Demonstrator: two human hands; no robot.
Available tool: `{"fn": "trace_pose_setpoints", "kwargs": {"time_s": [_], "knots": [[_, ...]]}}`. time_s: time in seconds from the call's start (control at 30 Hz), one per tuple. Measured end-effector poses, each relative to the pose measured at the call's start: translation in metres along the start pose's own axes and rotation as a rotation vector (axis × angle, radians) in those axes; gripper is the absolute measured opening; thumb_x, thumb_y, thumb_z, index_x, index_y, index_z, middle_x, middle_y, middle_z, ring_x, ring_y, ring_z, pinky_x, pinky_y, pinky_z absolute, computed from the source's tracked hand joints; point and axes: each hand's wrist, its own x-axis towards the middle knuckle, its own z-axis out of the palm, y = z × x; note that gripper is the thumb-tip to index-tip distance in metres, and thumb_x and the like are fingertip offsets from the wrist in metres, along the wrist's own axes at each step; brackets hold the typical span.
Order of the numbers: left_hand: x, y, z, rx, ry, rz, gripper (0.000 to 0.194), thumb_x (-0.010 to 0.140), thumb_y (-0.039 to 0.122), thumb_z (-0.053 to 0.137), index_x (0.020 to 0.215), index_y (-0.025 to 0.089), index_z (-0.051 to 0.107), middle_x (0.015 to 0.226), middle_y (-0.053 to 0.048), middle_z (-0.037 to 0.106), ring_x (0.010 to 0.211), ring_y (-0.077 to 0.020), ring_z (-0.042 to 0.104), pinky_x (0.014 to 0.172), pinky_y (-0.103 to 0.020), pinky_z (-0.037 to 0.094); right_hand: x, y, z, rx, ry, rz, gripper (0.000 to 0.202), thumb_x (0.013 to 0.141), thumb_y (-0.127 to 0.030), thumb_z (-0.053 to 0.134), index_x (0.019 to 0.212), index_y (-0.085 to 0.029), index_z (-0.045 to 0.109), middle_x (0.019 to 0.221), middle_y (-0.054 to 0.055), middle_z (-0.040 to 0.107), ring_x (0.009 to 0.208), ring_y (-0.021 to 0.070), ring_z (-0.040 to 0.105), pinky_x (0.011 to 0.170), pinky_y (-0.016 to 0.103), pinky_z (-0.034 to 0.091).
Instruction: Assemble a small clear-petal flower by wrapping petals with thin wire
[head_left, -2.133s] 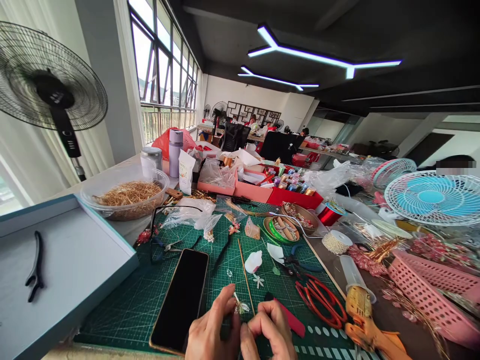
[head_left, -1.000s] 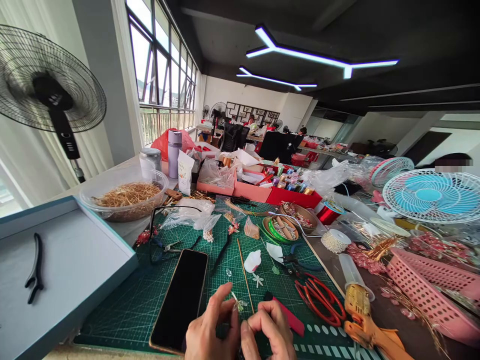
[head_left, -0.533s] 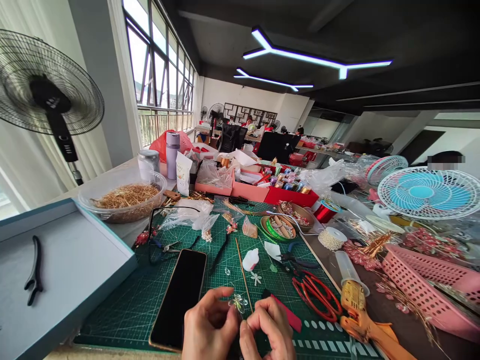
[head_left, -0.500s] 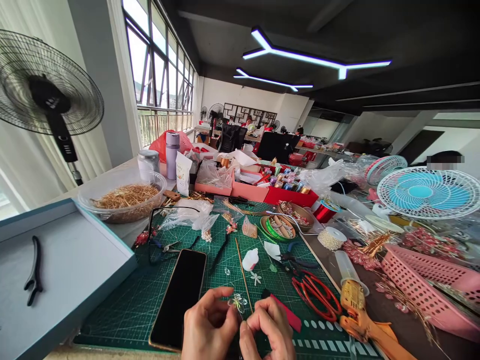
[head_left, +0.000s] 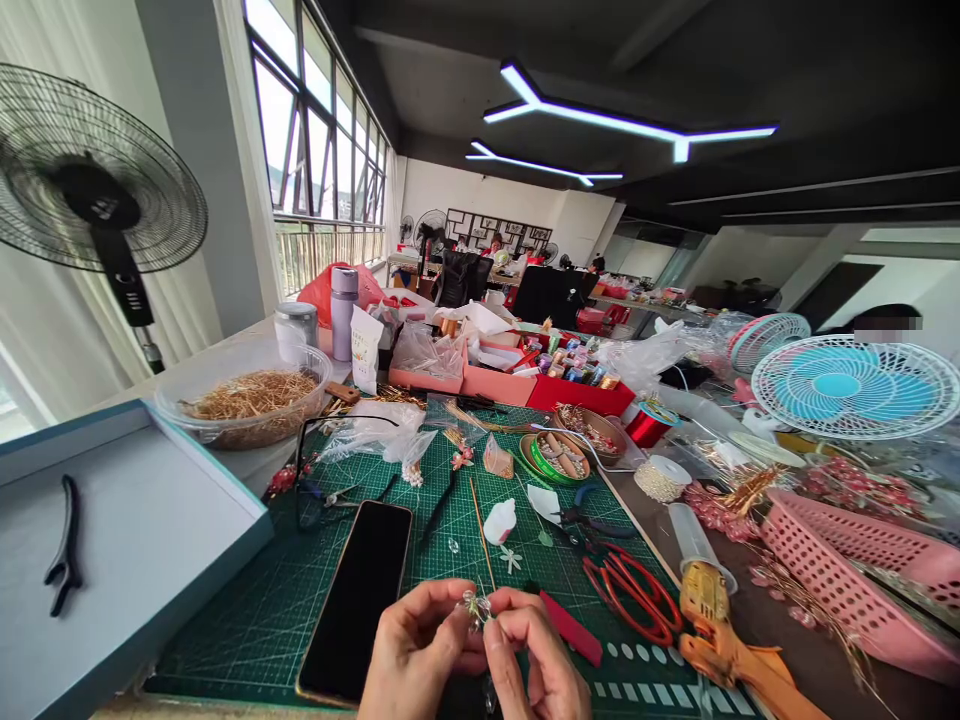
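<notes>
Between my fingertips is a small clear beaded flower (head_left: 474, 606) with a pale yellow-green centre. My left hand (head_left: 420, 645) pinches it from the left, thumb against forefinger. From the other side my right hand (head_left: 534, 650) has its thumb and forefinger closed at the flower's edge; a thin wire there is too fine to follow. Just beyond lie a thin stick (head_left: 481, 530), a small white bottle (head_left: 499, 522) and a white flower-shaped piece (head_left: 511, 560) on the green cutting mat (head_left: 247, 620). A black phone (head_left: 358, 600) rests left of my hands.
Right of my hands are red-handled scissors (head_left: 634, 595), a red strip (head_left: 574, 630), pliers (head_left: 600, 522) and an orange glue gun (head_left: 720, 630). A pink basket (head_left: 862, 570) stands farther right. At left is a shallow box (head_left: 150, 520); bead bowls (head_left: 555, 457) and spool boxes sit behind.
My right hand has risen and come closer to my left, its fingertips now at the flower. The flower has turned slightly and sits nearer both hands.
</notes>
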Motion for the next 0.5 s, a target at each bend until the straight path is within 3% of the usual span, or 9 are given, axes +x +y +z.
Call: {"fn": "trace_pose_setpoints", "kwargs": {"time_s": [0.2, 0.5], "knots": [[0.0033, 0.0013, -0.0031, -0.028, -0.004, -0.047, 0.034, 0.057, 0.038, 0.080, 0.075, 0.011, 0.070, 0.059, -0.003, 0.069, 0.050, -0.0133, 0.064, 0.047, -0.021, 0.052, -0.0010, 0.0001, 0.0019, -0.005, 0.024, 0.005, 0.034, 0.084, -0.044, 0.051, 0.059, -0.021, 0.052, 0.079, 0.002, 0.058, 0.075, 0.0160, 0.057, 0.073, 0.025, 0.045], [0.0029, 0.0036, -0.0076, -0.080, -0.061, -0.094, 0.032, 0.054, 0.030, 0.084, 0.078, 0.013, 0.073, 0.071, -0.007, 0.075, 0.060, -0.0148, 0.066, 0.055, -0.023, 0.054, -0.0011, -0.0040, 0.0028, 0.067, -0.012, 0.057, 0.031, 0.085, -0.041, 0.051, 0.061, -0.022, 0.055, 0.084, 0.003, 0.059, 0.080, 0.0165, 0.058, 0.072, 0.024, 0.046]]}}
